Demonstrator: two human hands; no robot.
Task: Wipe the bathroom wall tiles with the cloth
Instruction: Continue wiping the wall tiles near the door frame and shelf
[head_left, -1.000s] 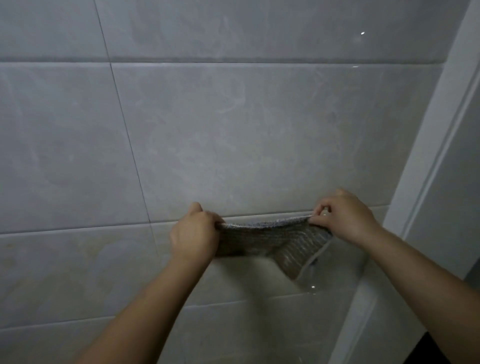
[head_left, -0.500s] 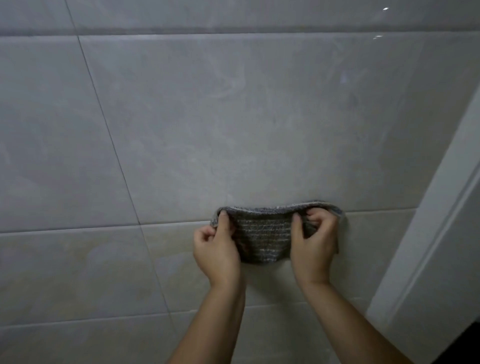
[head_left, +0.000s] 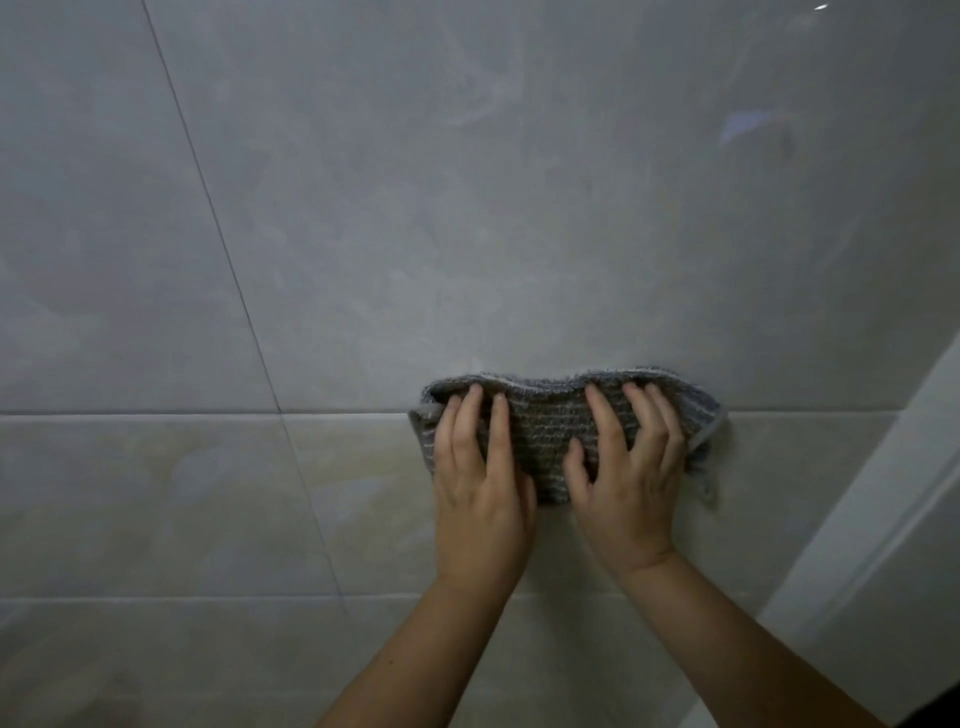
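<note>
1. Half a second ago both hands pinched the cloth (head_left: 550, 436) by its top hem, thumbs in front. Now the left hand (head_left: 483, 483) and right hand (head_left: 628, 483) have gone flat on top of it, and the view has drawn in closer.
2. Neither hand pinches anything. The left hand's fingers (head_left: 467, 426) lie straight and close together on the cloth. The right hand's are straight and slightly spread, the thumb splayed out to the side.
3. The cloth lies against the wall tiles (head_left: 467, 208), astride the horizontal grout line (head_left: 208, 414). It sits toward the wall's right edge, near the white frame (head_left: 857, 519) but apart from it.
4. The step in hand looks like seating the cloth, with the wiping stroke itself about to start.
5. The next move calls for even palm pressure and both hands travelling together. The top hem is already wavy and the loose right corner hangs free, so uneven pushing would likely bunch the cloth.
6. There is wide open tile above and to the left, past the vertical grout line (head_left: 234, 280). To the right the frame closes the run off soon, so a stroke up or leftward has the most room.
</note>
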